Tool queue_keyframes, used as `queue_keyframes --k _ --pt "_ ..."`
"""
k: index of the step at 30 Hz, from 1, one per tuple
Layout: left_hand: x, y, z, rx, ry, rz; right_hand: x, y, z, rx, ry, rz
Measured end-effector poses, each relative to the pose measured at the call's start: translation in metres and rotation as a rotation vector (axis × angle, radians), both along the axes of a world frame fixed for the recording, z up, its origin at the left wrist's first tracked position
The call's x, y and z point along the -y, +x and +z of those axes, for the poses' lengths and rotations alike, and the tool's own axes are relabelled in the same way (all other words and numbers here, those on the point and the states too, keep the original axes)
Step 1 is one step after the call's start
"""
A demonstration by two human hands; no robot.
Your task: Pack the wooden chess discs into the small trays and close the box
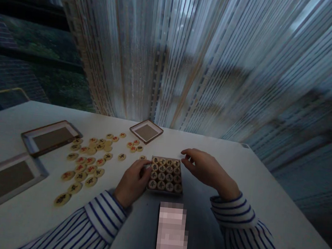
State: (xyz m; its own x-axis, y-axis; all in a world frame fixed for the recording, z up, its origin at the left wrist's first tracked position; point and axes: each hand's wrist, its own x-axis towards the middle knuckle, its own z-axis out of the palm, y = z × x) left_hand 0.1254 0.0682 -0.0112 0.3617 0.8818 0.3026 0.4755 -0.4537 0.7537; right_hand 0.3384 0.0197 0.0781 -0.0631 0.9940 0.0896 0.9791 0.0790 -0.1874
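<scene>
A small square box (164,192) stands on the white table, filled with rows of round wooden Chinese chess pieces (169,177) with black characters facing up. My left hand (133,180) holds the box by its left side, thumb and curled forefinger against the edge. Just off the box's upper right corner hovers my right hand (203,165), its thumb and fingers apart and nothing visible between them. Left of my left hand, loose Chinese chess pieces (90,169) with red or black characters lie scattered, a few of them blank side up.
An open shallow tray or lid (147,131) lies behind the box. Another tray (51,137) sits at the far left, and a larger one (1,183) lies nearer at the left edge. A striped string curtain (167,54) hangs behind the white table (253,195). A pixelated patch covers the front middle.
</scene>
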Motion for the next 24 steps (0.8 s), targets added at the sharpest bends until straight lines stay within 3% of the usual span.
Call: queue_keyframes --k 4,10,15,24 --pt "0.007 -0.007 0.002 0.016 -0.008 -0.079 0.029 0.003 -0.01 -0.154 -0.009 0.009" --pt "0.014 -0.02 -0.006 0.003 0.03 -0.242 0.063 -0.001 -0.044 -0.368 0.014 -0.063" --pt "0.012 -0.025 -0.013 -0.027 0.071 -0.274 0.067 0.001 -0.064 -0.394 0.13 -0.083" --pt "0.017 -0.026 0.005 -0.139 0.123 -0.209 0.067 -0.01 -0.069 -0.357 0.064 0.022"
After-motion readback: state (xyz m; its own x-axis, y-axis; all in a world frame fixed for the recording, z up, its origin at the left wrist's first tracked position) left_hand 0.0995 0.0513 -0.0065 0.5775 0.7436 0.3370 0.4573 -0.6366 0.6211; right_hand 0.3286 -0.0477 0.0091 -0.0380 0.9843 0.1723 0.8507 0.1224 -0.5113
